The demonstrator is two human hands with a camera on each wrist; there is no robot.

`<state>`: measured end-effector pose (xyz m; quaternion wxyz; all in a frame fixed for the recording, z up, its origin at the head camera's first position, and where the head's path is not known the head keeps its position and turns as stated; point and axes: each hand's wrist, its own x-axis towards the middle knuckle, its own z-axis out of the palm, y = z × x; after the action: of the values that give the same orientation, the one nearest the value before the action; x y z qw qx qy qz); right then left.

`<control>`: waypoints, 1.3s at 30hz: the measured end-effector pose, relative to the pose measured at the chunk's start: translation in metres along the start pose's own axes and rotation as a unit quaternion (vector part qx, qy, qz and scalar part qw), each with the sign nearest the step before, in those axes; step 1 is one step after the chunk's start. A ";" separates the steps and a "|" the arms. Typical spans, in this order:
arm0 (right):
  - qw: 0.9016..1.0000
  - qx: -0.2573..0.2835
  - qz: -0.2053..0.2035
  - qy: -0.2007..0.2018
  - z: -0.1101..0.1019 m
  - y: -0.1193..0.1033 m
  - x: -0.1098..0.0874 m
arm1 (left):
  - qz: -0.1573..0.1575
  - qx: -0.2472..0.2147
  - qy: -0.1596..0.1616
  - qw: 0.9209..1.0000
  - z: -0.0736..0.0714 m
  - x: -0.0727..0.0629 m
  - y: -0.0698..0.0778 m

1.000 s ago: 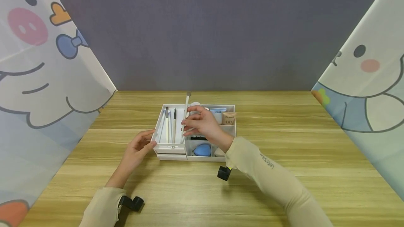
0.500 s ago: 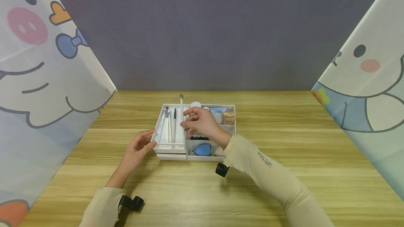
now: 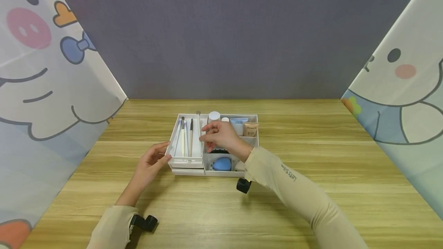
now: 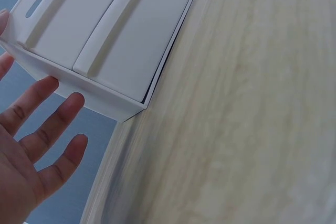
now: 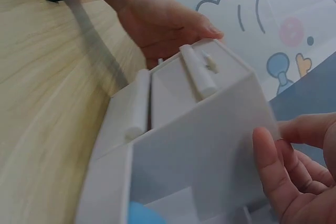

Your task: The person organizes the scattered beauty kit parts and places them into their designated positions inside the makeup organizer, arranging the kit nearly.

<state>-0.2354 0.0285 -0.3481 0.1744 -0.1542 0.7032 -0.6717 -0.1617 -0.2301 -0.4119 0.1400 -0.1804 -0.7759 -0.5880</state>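
Observation:
A white organizer box (image 3: 231, 174) stands on the table, with a raised brush tray (image 3: 195, 153) on its left side. Several slim makeup brushes lie in that tray, such as a dark-tipped brush (image 3: 191, 135). My right hand (image 3: 224, 137) pinches a pale-handled makeup brush (image 3: 199, 123) at the tray's right side, its tip at the back rim. The right wrist view hides this brush behind the tray wall. My left hand (image 3: 151, 166) touches the tray's left side, the thumb at the front corner and the fingers loosely extended, as the left wrist view also shows.
Right compartments hold a white-lidded jar (image 3: 214, 116), a blue tube (image 3: 238, 125), a beige tube (image 3: 250, 128) and a blue makeup sponge (image 3: 222, 164). Two drawer fronts (image 4: 134, 30) face the near side. The wooden table (image 3: 304, 137) extends around the box to a grey back panel (image 3: 228, 37).
My right hand has shifted the brush slightly left and lowered it, so its tip has dropped toward the tray's back rim. The left hand stays in place.

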 end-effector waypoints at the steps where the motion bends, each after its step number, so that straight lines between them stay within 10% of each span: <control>1: 1.000 0.004 0.002 0.000 0.000 0.002 0.000 | 0.002 -0.001 0.000 1.000 0.000 0.000 0.000; 25: 0.998 0.060 -0.025 -0.018 -0.015 0.015 -0.012 | -0.008 0.020 -0.010 1.000 -0.002 0.002 0.000; 39: 0.996 -0.003 -0.064 -0.060 -0.069 0.022 -0.053 | -0.014 0.056 -0.018 0.998 -0.005 -0.002 0.004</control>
<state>-0.2193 0.1149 -0.3657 0.1726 -0.2393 0.6820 -0.6692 -0.1582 -0.2337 -0.4080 0.1277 -0.1725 -0.8126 -0.5419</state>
